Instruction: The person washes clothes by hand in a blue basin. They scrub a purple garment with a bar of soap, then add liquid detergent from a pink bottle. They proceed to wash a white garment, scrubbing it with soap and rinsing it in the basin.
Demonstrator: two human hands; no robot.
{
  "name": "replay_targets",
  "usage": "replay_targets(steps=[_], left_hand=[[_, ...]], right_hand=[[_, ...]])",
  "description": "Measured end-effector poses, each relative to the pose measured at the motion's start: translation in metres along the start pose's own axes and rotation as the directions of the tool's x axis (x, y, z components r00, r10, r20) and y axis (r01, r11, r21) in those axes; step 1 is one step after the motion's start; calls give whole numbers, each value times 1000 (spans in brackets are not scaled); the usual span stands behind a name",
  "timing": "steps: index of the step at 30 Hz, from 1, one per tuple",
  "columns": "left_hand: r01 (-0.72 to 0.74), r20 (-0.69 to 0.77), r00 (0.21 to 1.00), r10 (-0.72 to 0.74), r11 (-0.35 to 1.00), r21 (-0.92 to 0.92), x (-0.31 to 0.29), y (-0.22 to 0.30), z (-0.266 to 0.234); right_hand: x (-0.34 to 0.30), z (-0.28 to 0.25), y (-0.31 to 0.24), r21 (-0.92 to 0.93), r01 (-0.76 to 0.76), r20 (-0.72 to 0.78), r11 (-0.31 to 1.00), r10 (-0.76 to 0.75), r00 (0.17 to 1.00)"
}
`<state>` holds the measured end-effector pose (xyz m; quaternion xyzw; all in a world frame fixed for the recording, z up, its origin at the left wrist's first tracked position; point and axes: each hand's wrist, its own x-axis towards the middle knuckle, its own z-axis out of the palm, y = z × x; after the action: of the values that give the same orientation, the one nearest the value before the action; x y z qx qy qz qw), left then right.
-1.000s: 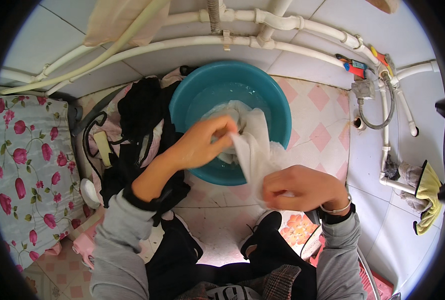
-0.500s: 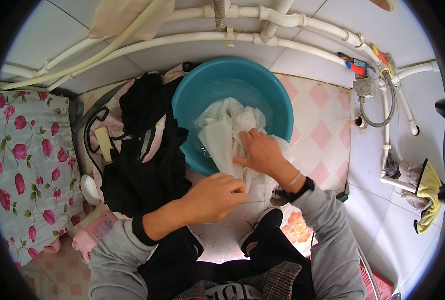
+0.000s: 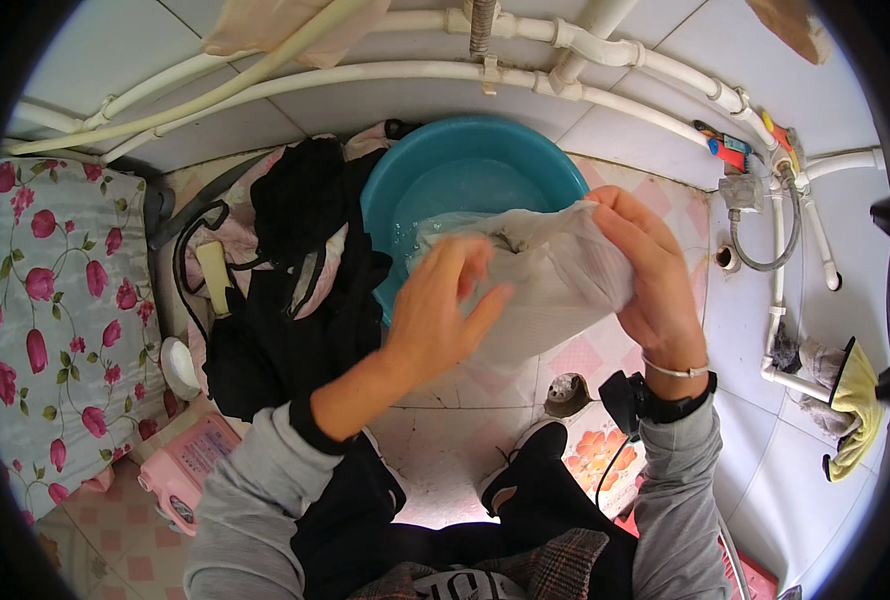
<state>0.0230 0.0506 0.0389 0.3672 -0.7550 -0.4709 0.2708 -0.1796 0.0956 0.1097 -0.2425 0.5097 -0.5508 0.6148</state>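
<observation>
A thin white wet cloth (image 3: 555, 300) is lifted and spread over the front right of a teal basin (image 3: 390, 200) with water in it. My right hand (image 3: 655, 265) grips the cloth's upper right edge between thumb and fingers. Close to its left side is my left hand (image 3: 440, 305), slightly blurred, with thumb and fingers apart. Whether the left fingertips touch the cloth, I cannot tell. The cloth's left end hangs over the basin's water. Its lower part hangs in front of the rim.
Black garments (image 3: 295, 330) lie heaped left of the basin, with a pale yellow bar (image 3: 213, 275) on them. A floral-covered surface (image 3: 65, 330) and a pink jug (image 3: 190, 465) are at left. White pipes (image 3: 385, 70) run along the wall. A floor drain (image 3: 567, 395) lies before my feet.
My right hand has risen to the right, lifting and spreading the cloth that was bunched in the basin. My left hand has moved up toward the cloth, and its fingers have spread.
</observation>
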Motion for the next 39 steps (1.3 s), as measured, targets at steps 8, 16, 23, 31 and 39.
replay_targets(steps=[8,16,23,31,39], left_hand=[[-165,-297,937,183,983,83,62,5,6],[123,113,991,-75,841,-527,72,51,-40],[-198,328,938,114,951,236,59,27,-61],[439,357,865,-353,876,-199,68,-6,-53],[235,277,914,-298,943,237,49,-27,-19]], right_hand=[[-32,15,-54,-78,240,101,968,-232,967],[6,1,13,-954,130,72,270,-215,974],[14,-21,6,-316,88,-162,945,-145,976],[16,-9,38,-893,174,139,415,-113,984],[34,-31,68,-713,381,161,589,-391,906]])
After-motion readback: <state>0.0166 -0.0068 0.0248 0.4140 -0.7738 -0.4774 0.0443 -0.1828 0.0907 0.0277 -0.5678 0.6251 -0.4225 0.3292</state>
